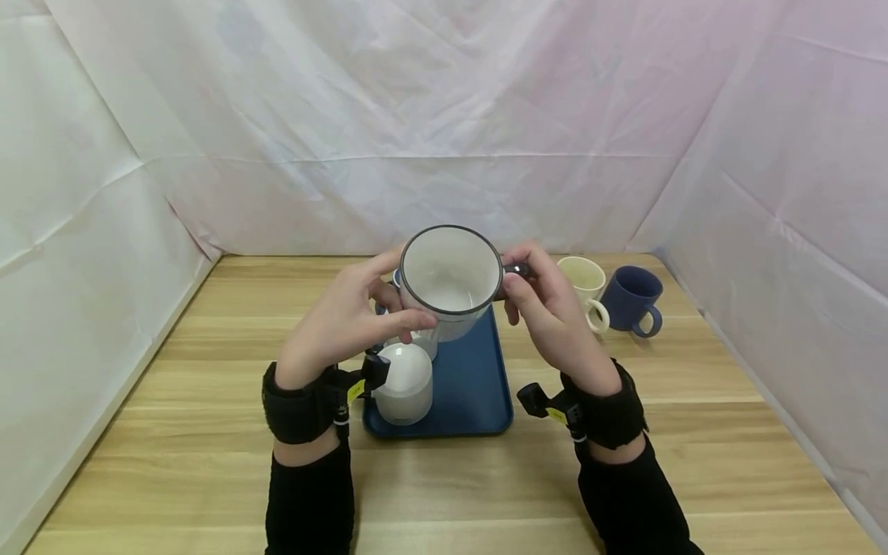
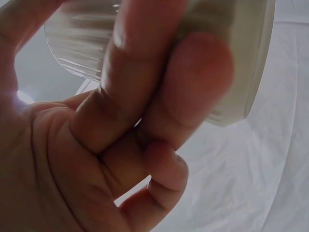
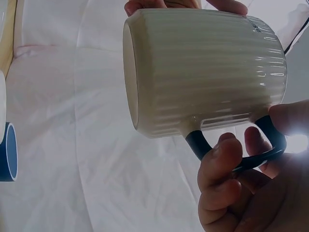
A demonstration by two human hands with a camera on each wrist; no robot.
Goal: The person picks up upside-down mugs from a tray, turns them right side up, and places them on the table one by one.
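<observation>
In the middle of the head view, both hands hold up a white ribbed ceramic mug with a dark rim and dark handle (image 1: 451,281), and its open mouth faces the camera. The left hand (image 1: 343,320) curls its fingers and thumb around the mug's side. The right hand (image 1: 548,308) pinches the dark handle between thumb and fingers. The mug is in the air above a dark blue plastic tray (image 1: 472,378) that lies on the light wooden table (image 1: 694,432). In the lower left part of the tray stands a white cup turned upside down (image 1: 405,381). To the right of the hands, a cream mug (image 1: 586,285) and a dark blue mug (image 1: 633,297) stand side by side on the table. White crinkled cloth walls (image 1: 444,116) fill the top of the frame.
</observation>
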